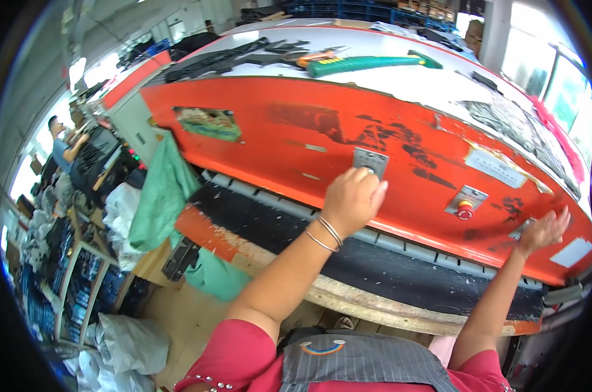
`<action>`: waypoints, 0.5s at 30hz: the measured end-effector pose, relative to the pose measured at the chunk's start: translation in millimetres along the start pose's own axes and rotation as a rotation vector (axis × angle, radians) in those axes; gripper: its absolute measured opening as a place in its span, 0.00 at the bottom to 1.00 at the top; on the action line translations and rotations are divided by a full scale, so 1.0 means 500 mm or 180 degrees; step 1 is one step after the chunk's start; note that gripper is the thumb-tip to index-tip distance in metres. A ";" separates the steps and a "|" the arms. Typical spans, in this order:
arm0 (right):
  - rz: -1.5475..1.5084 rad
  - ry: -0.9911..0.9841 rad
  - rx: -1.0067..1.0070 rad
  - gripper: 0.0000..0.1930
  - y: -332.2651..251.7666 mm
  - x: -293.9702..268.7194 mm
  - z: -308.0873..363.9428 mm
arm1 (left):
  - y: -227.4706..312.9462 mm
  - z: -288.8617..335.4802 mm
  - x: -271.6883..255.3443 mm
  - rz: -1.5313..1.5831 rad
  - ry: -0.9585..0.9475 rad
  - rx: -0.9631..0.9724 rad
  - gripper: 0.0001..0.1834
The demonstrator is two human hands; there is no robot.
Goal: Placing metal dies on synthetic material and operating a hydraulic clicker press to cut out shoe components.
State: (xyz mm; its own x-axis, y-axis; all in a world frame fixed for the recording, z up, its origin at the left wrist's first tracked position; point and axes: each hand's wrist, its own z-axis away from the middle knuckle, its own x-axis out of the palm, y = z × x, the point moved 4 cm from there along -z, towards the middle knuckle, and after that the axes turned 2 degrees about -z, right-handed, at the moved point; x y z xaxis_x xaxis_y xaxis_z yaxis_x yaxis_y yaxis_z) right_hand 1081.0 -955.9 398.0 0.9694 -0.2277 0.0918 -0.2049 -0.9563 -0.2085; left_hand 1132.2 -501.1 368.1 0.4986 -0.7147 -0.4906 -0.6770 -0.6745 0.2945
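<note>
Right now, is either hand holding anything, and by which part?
Nothing is held. The left hand presses against a grey button plate on the red machine front; the right hand touches another plate near the edge.

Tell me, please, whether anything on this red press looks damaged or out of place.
Yes: the red front panel is badly worn, its paint scraped to dark patches right of the left hand, near the red button. A green cloth hangs off the machine's left end. The right hand rests at another worn spot.

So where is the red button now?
In the head view, the red button sits on the orange panel, right of centre, between the left hand and the right hand.
</note>
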 end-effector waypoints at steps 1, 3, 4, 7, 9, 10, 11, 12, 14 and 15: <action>-0.0406 -0.0050 -0.0026 0.23 -0.011 -0.019 0.014 | 0.005 0.023 -0.005 0.0038 -0.0085 -0.0099 0.15; -0.1053 -0.0422 -0.0150 0.20 -0.044 -0.056 0.070 | 0.019 0.112 0.020 0.0195 -0.0522 -0.0429 0.16; -0.1242 -0.0736 -0.0257 0.18 -0.074 -0.085 0.125 | 0.028 0.170 0.042 0.0358 -0.0890 -0.0629 0.17; -0.2063 -0.3950 -0.0492 0.30 -0.200 -0.210 0.316 | 0.078 0.319 0.071 0.0448 -0.2374 -0.0975 0.19; -0.2957 -0.4965 -0.1469 0.41 -0.317 -0.323 0.338 | 0.121 0.402 0.064 0.0320 -0.2764 -0.1093 0.19; -0.2932 -0.5237 -0.1728 0.42 -0.344 -0.366 0.356 | 0.133 0.439 0.067 0.0191 -0.2761 -0.0922 0.19; -0.2871 -0.5720 -0.1934 0.40 -0.357 -0.390 0.384 | 0.147 0.454 0.065 0.0095 -0.2403 -0.0760 0.18; -0.2975 -0.5285 -0.1895 0.33 -0.364 -0.408 0.396 | 0.159 0.457 0.061 0.0092 -0.2401 -0.0785 0.18; -0.2444 -0.5301 -0.1898 0.27 -0.364 -0.415 0.418 | 0.175 0.449 0.050 -0.0138 -0.2121 -0.1073 0.17; -0.2425 -0.5335 -0.1901 0.27 -0.367 -0.416 0.421 | 0.176 0.450 0.055 -0.0182 -0.1848 -0.0994 0.15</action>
State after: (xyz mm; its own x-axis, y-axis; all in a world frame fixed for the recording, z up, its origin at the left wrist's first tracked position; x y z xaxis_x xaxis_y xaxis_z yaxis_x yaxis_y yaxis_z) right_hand 945.6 -694.8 212.3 -0.0879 0.2354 -0.9679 0.5960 -0.7661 -0.2404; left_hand 964.4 -538.3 196.0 0.0971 -0.5191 -0.8492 -0.4257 -0.7929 0.4360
